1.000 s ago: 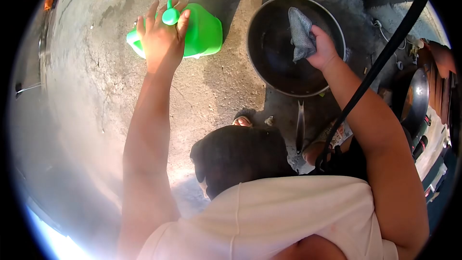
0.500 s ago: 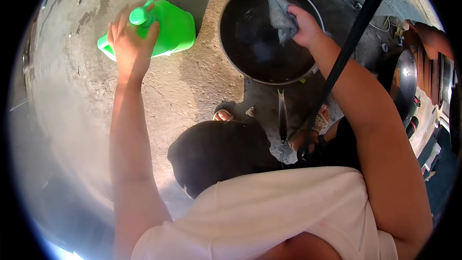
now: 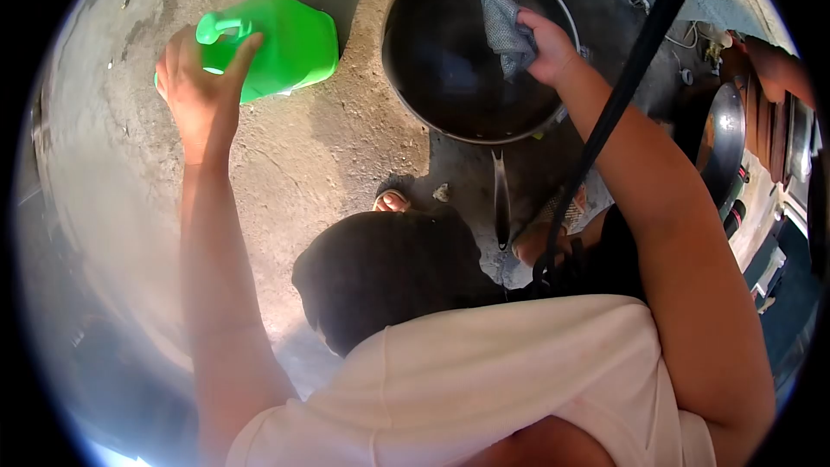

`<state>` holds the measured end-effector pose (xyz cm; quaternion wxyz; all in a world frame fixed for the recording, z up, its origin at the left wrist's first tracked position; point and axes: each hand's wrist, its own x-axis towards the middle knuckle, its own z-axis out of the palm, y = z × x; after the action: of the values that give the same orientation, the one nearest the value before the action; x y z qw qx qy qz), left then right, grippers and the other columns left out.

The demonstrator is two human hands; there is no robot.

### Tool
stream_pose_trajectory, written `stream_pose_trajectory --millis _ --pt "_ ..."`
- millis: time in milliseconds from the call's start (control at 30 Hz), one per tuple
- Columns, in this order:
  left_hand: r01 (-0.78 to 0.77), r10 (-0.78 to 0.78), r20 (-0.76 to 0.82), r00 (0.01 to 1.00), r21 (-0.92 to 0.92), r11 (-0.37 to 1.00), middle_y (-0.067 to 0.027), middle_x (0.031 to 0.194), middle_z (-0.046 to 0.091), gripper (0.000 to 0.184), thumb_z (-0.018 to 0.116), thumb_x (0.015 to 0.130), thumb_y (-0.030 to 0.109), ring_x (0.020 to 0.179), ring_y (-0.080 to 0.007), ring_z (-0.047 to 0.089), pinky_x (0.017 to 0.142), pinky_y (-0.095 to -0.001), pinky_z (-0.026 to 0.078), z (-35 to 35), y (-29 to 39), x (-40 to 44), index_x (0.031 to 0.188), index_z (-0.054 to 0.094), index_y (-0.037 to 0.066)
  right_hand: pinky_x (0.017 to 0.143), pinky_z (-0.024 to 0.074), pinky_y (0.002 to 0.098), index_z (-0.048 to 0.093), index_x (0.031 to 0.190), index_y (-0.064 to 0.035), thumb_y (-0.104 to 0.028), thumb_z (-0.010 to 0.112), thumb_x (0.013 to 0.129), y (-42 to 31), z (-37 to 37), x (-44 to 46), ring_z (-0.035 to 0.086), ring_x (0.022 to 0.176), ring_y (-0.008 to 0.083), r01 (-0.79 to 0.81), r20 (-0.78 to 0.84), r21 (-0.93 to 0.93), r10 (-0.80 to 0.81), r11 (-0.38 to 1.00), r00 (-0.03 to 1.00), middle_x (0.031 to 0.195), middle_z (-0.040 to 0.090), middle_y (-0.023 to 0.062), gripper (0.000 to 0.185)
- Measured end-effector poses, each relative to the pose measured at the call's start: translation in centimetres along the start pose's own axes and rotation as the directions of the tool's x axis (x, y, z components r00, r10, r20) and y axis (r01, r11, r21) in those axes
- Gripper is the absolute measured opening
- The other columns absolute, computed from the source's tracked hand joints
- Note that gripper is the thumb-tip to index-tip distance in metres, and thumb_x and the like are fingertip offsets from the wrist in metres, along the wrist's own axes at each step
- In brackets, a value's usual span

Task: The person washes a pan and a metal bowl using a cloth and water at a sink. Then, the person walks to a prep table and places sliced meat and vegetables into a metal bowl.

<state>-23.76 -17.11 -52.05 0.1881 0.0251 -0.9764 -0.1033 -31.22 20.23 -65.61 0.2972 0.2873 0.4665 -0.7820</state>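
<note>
A bright green jug [image 3: 294,43] stands on the concrete at the upper left, its round green knob and curved tab [image 3: 212,28] showing at the top. My left hand [image 3: 203,91] is curled around this top part, fingers on the left of it and thumb on the right; the fingertips are partly hidden. A grey mesh cloth [image 3: 506,30] hangs from my right hand [image 3: 549,50], pinched between thumb and fingers. Both are over the wide dark pan [image 3: 441,78], and whether the cloth touches the pan cannot be told. The pan's handle [image 3: 501,203] points toward me.
A dark strap [image 3: 631,91] crosses the view on the right. Another dark pan [image 3: 724,134] leans at the right edge near brown slats [image 3: 761,121]. A small stone [image 3: 442,193] lies by my foot [image 3: 392,201]. Part of another person's arm [image 3: 782,69] appears at far right.
The view has shifted, so jug and pan appear further left and higher. My left hand has moved left relative to the jug, and the green tab now points right instead of up.
</note>
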Motion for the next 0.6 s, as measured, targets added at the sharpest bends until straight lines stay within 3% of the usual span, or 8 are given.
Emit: stream_pose_trajectory --millis 100,300,367,433,467,500,567,600 --pt "0.022 -0.021 0.065 0.998 -0.008 1.0 -0.0079 0.12 0.052 0.04 0.067 0.077 0.015 0.117 -0.0283 0.041 0.101 -0.0415 0.03 -0.5 -0.3 -0.7 0.117 0.057 0.014 0.083 0.0486 0.0348 0.058 0.109 -0.007 -0.011 0.048 0.087 -0.1 0.2 -0.2 0.061 0.092 0.0208 -0.055 0.067 -0.014 0.056 0.998 0.996 0.102 0.064 0.0074 0.024" --pt "0.004 -0.048 -0.207 0.977 -0.208 0.978 -0.004 0.114 0.055 0.024 0.061 0.077 0.002 0.111 -0.0241 0.046 0.093 -0.0372 0.037 -1.8 1.9 -6.7 0.1 0.061 0.007 0.081 0.0497 0.0344 0.054 0.116 -0.007 -0.014 0.045 0.089 -1.2 -0.1 -0.4 0.061 0.09 0.0193 -0.031 0.09 -0.18 0.047 0.983 0.995 0.101 0.063 0.0067 0.03" --pt "0.112 0.061 0.256 0.965 -0.609 0.786 -0.0064 0.102 0.059 0.019 0.058 0.079 -0.001 0.097 -0.0233 0.055 0.085 -0.0329 0.043 -0.2 3.6 -9.8 0.096 0.06 0.006 0.077 0.0495 0.0327 0.061 0.108 -0.0082 -0.012 0.052 0.084 -1.9 -1.6 0.6 0.062 0.088 0.0181 0.063 0.126 -0.506 0.002 0.86 0.992 0.099 0.064 0.0054 0.026" --pt "0.543 0.219 0.725 0.654 -0.65 0.532 -0.0084 0.098 0.06 0.021 0.052 0.084 -0.003 0.088 -0.0155 0.057 0.081 -0.0278 0.045 3.1 6.6 -12.1 0.101 0.061 0.004 0.076 0.0495 0.0343 0.062 0.107 -0.0082 -0.013 0.054 0.082 -2.0 -3.3 0.5 0.063 0.086 0.0212 0.118 0.16 -0.731 0.001 0.672 0.987 0.098 0.065 0.0078 0.026" --pt "0.732 0.313 0.847 0.431 -0.53 0.428 -0.0071 0.099 0.06 0.024 0.051 0.087 0.001 0.09 -0.0142 0.057 0.081 -0.0277 0.045 6.1 6.6 -14.6 0.108 0.06 0.005 0.077 0.0494 0.0361 0.062 0.107 -0.008 -0.014 0.054 0.082 -1.7 -3.9 -0.5 0.063 0.087 0.024 0.263 0.266 -0.949 -0.005 0.176 0.964 0.099 0.064 0.0102 0.027" --pt "0.867 0.307 0.949 0.071 -0.211 0.452 -0.0077 0.1 0.061 0.025 0.052 0.088 0.009 0.085 -0.0159 0.06 0.078 -0.0294 0.049 6.6 8.0 -14.7 0.112 0.058 0.003 0.078 0.0494 0.0378 0.062 0.108 -0.0077 -0.014 0.055 0.082 -1.2 -4.2 -1.4 0.062 0.088 0.0268 0.353 0.362 -0.858 0.049 -0.373 0.931 0.101 0.064 0.0127 0.028" --pt "0.774 0.576 0.816 0.047 -0.395 0.495 -0.0095 0.111 0.059 0.036 0.055 0.088 0.012 0.096 -0.0191 0.059 0.086 -0.0318 0.047 11.1 10.1 -18.3 0.123 0.052 0.007 0.088 0.0456 0.0406 0.06 0.112 -0.0051 -0.022 0.052 0.085 2.0 -4.9 -3.8 0.057 0.101 0.0313 0.331 0.227 -0.711 0.243 -0.62 0.943 0.114 0.057 0.0195 0.032" --pt "0.784 0.662 0.749 -0.011 -0.404 0.471 -0.0112 0.118 0.056 0.042 0.056 0.088 0.014 0.103 -0.0198 0.057 0.091 -0.0324 0.045 13.1 11.1 -20.4 0.129 0.048 0.008 0.093 0.0416 0.0403 0.058 0.114 -0.0033 -0.027 0.049 0.087 5.2 -5.1 -4.9 0.052 0.11 0.0315 0.305 0.21 -0.766 0.228 -0.566 0.951 0.122 0.05 0.0211 0.037"
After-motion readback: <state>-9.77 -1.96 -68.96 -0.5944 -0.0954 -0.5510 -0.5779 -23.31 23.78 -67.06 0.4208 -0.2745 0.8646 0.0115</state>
